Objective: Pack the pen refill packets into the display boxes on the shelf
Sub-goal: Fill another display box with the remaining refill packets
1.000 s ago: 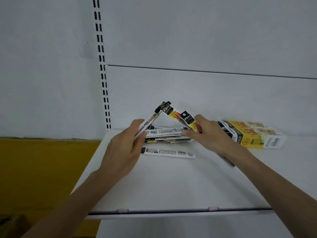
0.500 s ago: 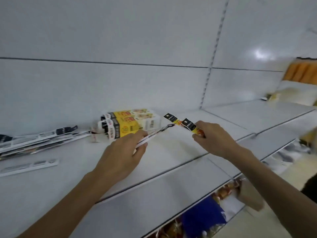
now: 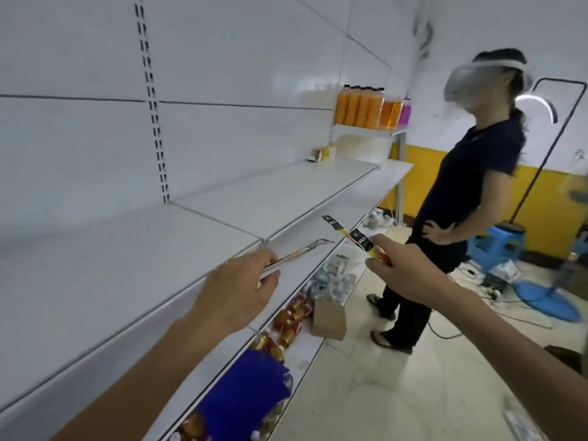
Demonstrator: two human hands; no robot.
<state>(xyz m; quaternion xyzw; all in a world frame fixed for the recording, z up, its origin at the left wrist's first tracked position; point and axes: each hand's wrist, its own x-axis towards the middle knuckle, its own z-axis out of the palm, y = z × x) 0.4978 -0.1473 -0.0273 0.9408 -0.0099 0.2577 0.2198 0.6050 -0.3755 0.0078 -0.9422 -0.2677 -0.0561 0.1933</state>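
My left hand pinches a thin stack of pen refill packets edge-on, their tips pointing right over the front of the white shelf. To its right, my right hand grips two yellow packets with black header tabs that fan up and to the left, out beyond the shelf edge. A small yellow display box stands far along the shelf near the back wall. The box and packet pile seen earlier are out of view.
A person in dark clothes stands in the aisle on the right, close to the shelf end. Orange juice bottles line a higher shelf. Below are red-gold items, a blue cloth and a cardboard box. Cables cross the floor.
My view has swung far to the right along the shelf. Both hands kept their packets and moved with it; the packet pile and the near yellow box have left the frame.
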